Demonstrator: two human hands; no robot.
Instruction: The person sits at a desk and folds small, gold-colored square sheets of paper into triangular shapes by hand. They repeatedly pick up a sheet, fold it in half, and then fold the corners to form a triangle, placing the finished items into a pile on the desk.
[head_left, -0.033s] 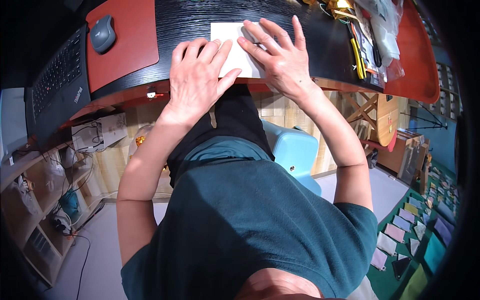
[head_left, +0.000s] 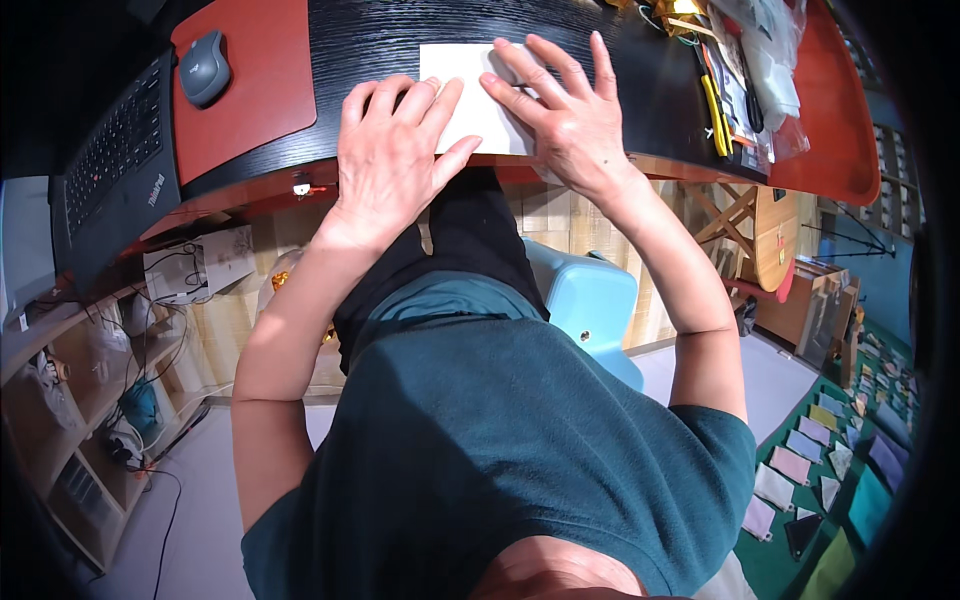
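Observation:
A white sheet of paper [head_left: 468, 92] lies flat on the black wooden desk [head_left: 370, 40], near its front edge. My left hand [head_left: 392, 150] rests palm down on the sheet's left part, fingers slightly spread. My right hand [head_left: 562, 108] lies flat on the sheet's right part, fingers fanned apart and pointing up and left. The two hands almost touch at the fingertips. Neither hand grips anything; both cover much of the paper.
A grey mouse [head_left: 204, 66] sits on a red pad [head_left: 262, 90] at the left, beside a black laptop keyboard [head_left: 112, 152]. Tools and plastic bags [head_left: 745, 85] crowd the desk's right end. Below are a light blue seat [head_left: 585, 300], a wooden stool [head_left: 765, 225], and coloured cards [head_left: 830, 450] on the floor.

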